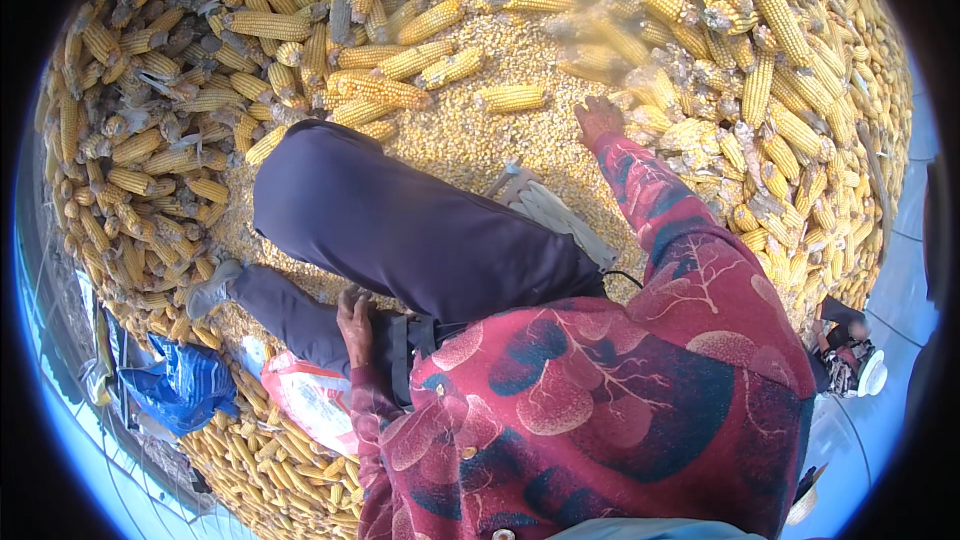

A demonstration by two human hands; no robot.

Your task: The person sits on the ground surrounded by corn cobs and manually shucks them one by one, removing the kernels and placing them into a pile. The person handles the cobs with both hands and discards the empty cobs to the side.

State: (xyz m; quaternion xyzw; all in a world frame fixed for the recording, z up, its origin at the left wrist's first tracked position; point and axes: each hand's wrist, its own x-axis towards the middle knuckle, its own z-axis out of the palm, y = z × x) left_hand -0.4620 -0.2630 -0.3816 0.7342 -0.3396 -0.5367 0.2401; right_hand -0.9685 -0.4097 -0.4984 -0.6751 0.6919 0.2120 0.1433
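Note:
My right hand [598, 120] reaches out over loose corn kernels [480, 139] at the edge of a heap of corn cobs [776, 7]; its fingertips are near a cob, and whether they touch it is unclear. A single yellow cob [511, 98] lies on the kernels to its left. My left hand [355, 324] rests by my thigh with fingers bent; I cannot tell if it holds anything. Beside my raised knee, partly hidden by it, is a wooden piece with pale strips [555, 214].
Cobs pile up all around. A blue bag [184, 384] and a white and red sack [315, 399] lie at the lower left, near my shoe [212, 289]. Another person [844, 349] is at the far right, beside a white round thing [872, 373].

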